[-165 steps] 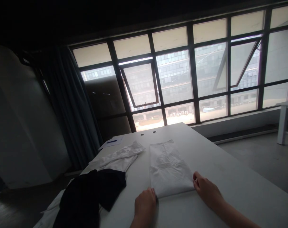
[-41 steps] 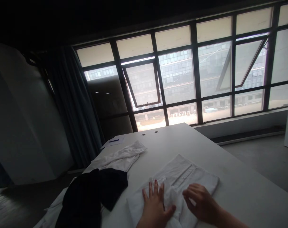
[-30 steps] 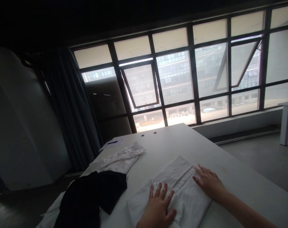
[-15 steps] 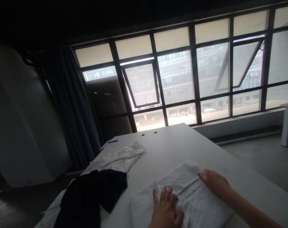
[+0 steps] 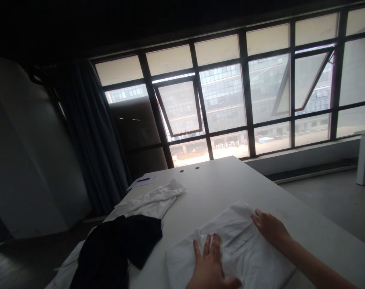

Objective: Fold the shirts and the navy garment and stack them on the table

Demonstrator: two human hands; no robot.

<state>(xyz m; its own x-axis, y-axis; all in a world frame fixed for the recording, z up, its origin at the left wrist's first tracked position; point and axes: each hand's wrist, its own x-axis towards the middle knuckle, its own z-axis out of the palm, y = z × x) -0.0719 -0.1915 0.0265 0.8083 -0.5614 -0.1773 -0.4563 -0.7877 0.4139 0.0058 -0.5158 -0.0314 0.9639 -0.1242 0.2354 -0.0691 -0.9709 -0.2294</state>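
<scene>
From the head camera, the person's left hand (image 5: 208,267) is pressing flat on a white cotton garment (image 5: 239,261), fingers spread and grasping nothing. The right hand (image 5: 269,228) is resting on the garment's right edge, its fingers loosely extended, neither clenched nor gripping. The soft, creased garment is lying in a rough rectangle, its wrinkles running across the smooth white table (image 5: 218,180), near the table's front edge. Beyond it, a crumpled white cloth (image 5: 149,200) is lying in loose folds, and a heap of black fabric (image 5: 116,241) is spreading over the table's left edge. A sheet of paper (image 5: 141,181) is lying farther on, with a blue pen (image 5: 143,180) on top.
</scene>
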